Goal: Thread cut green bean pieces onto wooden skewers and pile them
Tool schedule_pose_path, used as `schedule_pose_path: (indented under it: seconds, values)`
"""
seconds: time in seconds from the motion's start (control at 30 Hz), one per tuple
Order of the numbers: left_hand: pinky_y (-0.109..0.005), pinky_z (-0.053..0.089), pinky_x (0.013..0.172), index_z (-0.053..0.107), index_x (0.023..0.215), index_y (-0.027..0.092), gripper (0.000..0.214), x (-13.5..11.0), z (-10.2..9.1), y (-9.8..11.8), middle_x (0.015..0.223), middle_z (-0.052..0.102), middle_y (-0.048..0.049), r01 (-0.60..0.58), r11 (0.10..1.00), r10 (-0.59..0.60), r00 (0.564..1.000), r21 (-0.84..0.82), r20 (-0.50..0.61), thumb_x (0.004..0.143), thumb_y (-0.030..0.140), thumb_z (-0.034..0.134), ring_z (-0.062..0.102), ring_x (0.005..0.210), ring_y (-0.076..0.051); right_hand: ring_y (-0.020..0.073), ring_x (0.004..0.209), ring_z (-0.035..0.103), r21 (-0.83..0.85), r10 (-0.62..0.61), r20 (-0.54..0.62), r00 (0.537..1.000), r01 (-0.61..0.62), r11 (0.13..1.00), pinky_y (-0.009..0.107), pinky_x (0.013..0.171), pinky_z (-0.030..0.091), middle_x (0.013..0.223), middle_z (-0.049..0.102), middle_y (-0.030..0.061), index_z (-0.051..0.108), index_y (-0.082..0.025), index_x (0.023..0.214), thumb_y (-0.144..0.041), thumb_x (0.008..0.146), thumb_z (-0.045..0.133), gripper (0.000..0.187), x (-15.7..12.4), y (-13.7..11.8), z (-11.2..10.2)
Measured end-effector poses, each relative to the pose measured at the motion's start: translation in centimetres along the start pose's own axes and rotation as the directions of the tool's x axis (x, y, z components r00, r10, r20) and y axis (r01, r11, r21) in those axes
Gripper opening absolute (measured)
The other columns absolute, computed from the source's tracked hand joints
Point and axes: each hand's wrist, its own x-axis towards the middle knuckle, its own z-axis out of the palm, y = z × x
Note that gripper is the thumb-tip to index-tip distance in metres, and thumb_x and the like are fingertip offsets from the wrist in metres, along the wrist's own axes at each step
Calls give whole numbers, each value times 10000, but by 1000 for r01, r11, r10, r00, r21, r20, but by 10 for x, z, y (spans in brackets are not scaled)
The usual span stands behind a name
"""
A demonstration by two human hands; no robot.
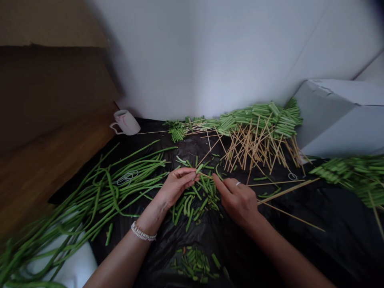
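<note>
My left hand (180,182) pinches a short cut piece of green long bean (199,168) between thumb and fingertips. My right hand (238,196), with a ring on one finger, is closed around a thin bamboo skewer (205,175). The skewer's end reaches the bean piece at my left fingertips; whether it has gone in, I cannot tell. Below both hands lies a loose heap of cut bean pieces (189,204) on black plastic sheeting (168,248). Whole long beans (141,168) spread out to the left of my left hand.
Bean pieces on skewers (258,120) are piled at the back, their bare sticks pointing forward. Another bean pile (354,172) lies right, near a white box (336,116). A white mug (126,122) stands back left. Small trimmings (195,264) lie in front.
</note>
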Motion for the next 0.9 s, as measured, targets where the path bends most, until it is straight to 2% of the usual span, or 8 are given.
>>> schedule_pose_path:
  seconds: [0.53,0.9]
  values:
    - [-221,493,715,744,816,143,227,1,2,-1,779,729,-45,-21,1000,21,999,1,-40,635,254,825,660,726,-115,120,640,430,-18,3,32,999,-3,1000,294,582,274,714,559,-4,580,-146,1215,-46,833,481,407,-1,-2,1]
    - [-211,470,655,745,771,147,202,4,-2,-4,706,706,-27,-57,998,59,996,38,-64,611,230,836,629,666,-102,126,647,452,-12,-14,22,1000,14,1000,303,569,285,707,559,-4,567,-126,1215,-36,821,481,413,-2,-7,1]
